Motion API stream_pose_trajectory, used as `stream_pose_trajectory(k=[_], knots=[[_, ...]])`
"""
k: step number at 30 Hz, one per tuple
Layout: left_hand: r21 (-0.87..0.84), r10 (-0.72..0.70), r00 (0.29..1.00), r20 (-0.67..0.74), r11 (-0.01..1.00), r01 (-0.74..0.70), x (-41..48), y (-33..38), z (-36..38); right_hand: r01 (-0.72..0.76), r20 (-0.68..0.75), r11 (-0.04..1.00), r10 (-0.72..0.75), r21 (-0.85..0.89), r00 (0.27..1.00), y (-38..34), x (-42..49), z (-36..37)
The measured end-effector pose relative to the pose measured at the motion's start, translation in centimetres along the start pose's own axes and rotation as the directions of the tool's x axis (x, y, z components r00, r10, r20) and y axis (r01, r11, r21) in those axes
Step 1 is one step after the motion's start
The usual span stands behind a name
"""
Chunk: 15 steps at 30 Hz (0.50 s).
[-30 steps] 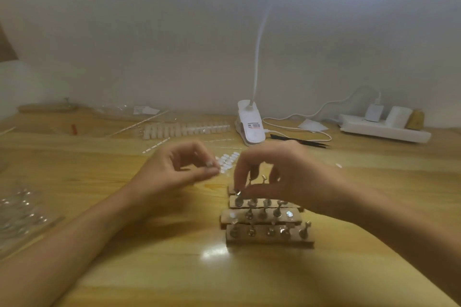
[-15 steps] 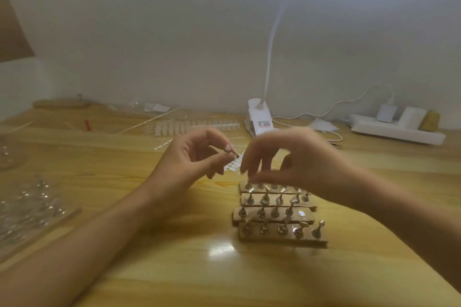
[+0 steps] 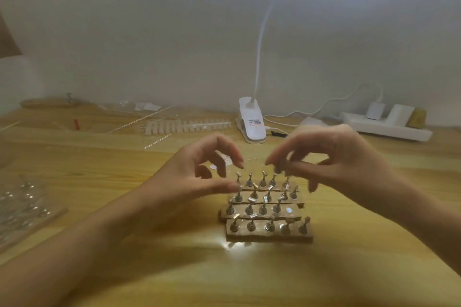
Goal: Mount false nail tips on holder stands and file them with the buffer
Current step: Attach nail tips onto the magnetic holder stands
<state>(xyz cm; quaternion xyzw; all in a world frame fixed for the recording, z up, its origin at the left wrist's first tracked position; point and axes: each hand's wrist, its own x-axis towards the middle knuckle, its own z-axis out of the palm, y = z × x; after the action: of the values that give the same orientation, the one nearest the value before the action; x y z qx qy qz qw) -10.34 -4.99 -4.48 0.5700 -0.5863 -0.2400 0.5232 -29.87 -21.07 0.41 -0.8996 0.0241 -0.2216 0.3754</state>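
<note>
Wooden strips (image 3: 269, 236), four of them, lie side by side mid-tabletop (image 3: 124, 157) in the head view. Their long axes run left to right, and each carries a row of little metal holder stands (image 3: 263, 182). The right hand (image 3: 344, 164) hovers over the far right end of the block, its grip a thumb-and-forefinger pinch on a small metal piece (image 3: 279, 169). From its shape I'd judge it to be one of the stands, though it is blurred. The left hand (image 3: 189, 174) hangs over the far left end, thumb and forefinger spread with nothing visible between them: a released grip.

Now the spot to watch! At the right end of the third strip from the back, a bare white disc (image 3: 288, 210) shows where no stand rises. That gap lies on the person's side of the pinched piece, two rows closer, and the right hand is clearly the nearer one. Nail tips (image 3: 189, 126) wait in a white row at the back, well apart from both hands. Whether a tip sits on the pinched piece I cannot tell.
</note>
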Motion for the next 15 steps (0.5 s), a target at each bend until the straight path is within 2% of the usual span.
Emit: stream_pose_trajectory(k=[2,4,10,15], knots=[[0.077,-0.07,0.992,0.105,0.995,0.062,-0.1,-0.6,-0.6,-0.044,-0.015,0.991,0.043,-0.129,0.999,1.1,-1.4,-0.6],[0.053,-0.102,0.979,0.177,0.994,0.094,-0.2,-1.2,-0.6,-0.061,-0.01,0.965,0.06,-0.256,0.998,2.2,-2.7,-0.4],[0.008,-0.079,0.98,0.184,0.997,0.078,-0.4,-2.1,-0.5,-0.018,-0.028,0.864,0.005,-0.503,1.0,2.8,-3.5,1.5],[0.061,-0.05,0.98,0.191,0.997,0.039,-0.4,-2.5,-0.3,-0.022,-0.043,0.832,-0.002,-0.554,0.999,3.1,-3.6,1.9]])
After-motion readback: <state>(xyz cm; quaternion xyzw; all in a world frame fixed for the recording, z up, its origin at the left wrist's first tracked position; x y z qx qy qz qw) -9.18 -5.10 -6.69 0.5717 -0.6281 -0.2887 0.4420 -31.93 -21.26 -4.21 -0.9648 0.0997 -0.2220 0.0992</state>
